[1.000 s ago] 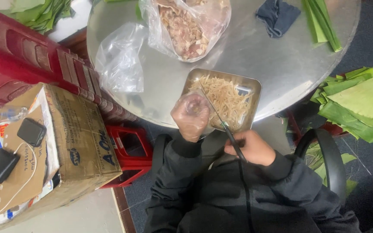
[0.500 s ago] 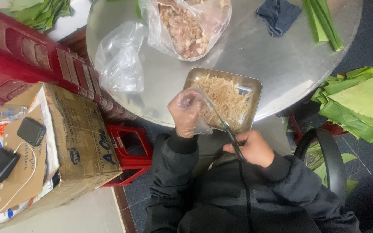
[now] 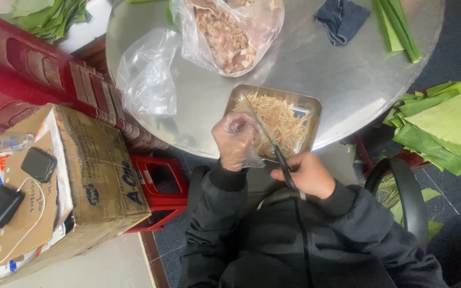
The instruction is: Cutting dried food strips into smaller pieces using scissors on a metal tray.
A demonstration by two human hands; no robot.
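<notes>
My gloved left hand pinching strips over metal tray at table's near edge, my right hand clamped on scissors

A brown cardboard box with blue printing stands to my left beside the worktop. On the worktop lie a clear plastic bag of pale meat pieces and, left of it, an empty crumpled clear bag.
</notes>
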